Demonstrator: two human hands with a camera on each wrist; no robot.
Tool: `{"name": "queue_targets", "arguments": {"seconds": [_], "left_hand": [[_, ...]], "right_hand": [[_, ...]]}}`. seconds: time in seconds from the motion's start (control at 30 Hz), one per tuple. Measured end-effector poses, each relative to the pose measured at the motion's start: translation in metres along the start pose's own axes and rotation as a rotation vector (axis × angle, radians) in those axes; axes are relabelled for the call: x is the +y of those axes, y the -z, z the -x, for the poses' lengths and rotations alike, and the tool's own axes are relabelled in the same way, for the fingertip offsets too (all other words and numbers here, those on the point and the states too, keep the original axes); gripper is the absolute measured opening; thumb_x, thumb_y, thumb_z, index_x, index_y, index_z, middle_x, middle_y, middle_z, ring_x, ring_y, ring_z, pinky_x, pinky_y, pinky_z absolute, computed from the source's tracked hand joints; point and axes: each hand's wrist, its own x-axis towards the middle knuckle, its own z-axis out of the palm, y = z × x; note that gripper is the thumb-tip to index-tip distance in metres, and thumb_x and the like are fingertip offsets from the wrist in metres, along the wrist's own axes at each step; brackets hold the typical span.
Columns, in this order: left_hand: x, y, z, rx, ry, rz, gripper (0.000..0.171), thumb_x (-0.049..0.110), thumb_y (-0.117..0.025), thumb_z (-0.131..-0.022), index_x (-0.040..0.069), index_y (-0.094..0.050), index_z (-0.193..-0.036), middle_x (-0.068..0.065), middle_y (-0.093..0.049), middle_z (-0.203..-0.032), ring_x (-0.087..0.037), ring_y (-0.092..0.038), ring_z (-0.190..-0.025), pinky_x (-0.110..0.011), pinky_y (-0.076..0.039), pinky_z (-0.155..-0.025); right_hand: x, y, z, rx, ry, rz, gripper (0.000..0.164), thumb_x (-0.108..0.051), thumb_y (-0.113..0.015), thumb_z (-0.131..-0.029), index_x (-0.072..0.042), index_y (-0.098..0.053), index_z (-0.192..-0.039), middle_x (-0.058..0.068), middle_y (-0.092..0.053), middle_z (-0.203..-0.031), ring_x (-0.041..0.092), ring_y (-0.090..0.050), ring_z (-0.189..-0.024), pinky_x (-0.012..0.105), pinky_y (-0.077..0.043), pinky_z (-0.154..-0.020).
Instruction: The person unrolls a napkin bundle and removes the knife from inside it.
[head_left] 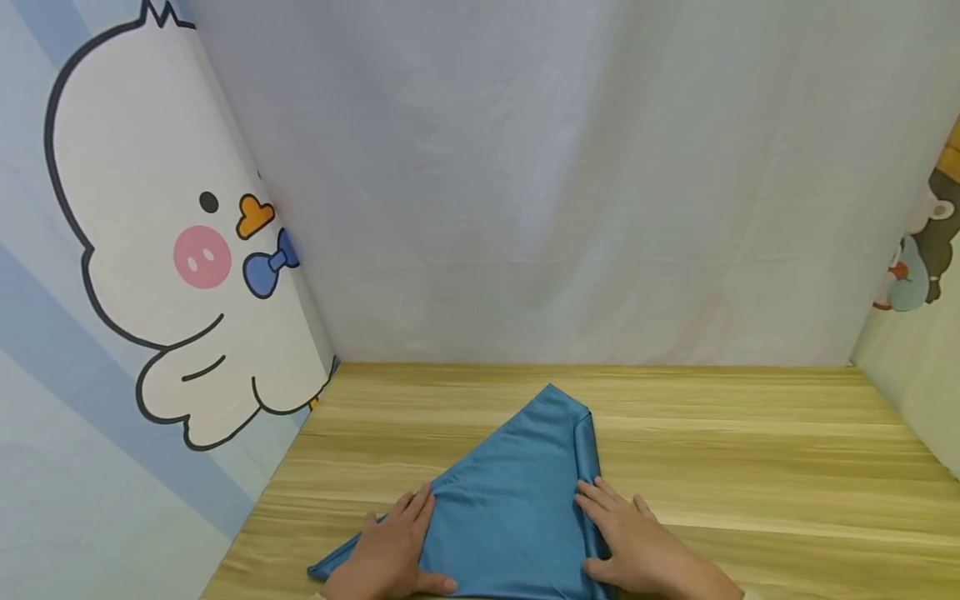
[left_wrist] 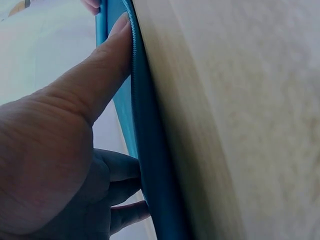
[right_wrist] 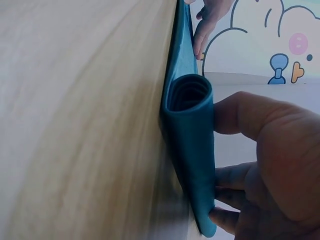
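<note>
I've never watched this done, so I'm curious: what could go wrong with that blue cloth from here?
The rolled edge could spring loose if the right hand lifts, since its fingers seem only to rest against it. The blue cloth looks smooth and narrows to a tip on the left, so it might slip or roll up unevenly.

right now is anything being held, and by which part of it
Nothing is gripped: the left hand rests on the blue cloth, the right hand on its rolled edge.

Bare fingers [head_left: 422, 510]; pale right sleeve [head_left: 750, 595], only edge showing.
</note>
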Motion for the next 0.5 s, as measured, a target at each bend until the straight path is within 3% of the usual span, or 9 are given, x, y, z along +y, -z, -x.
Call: {"name": "queue_targets", "arguments": {"seconds": [0.5], "left_hand": [[0.0019, 0.0021, -0.0014, -0.012, 0.025, -0.03, 0.12, 0.087, -0.053, -0.063, 0.009, -0.031, -0.151, -0.006, -0.021, -0.159, -0.031, -0.027, -0.141, -0.075, -0.027, -0.094]], "right_hand": [[-0.0009, 0.0039, 0.0041, 0.029, -0.04, 0.027, 0.076, -0.031, -0.072, -0.077, -0.004, -0.045, -0.143, 0.009, -0.034, -0.152, 0.032, -0.02, -0.144, 0.075, -0.014, -0.1]]}}
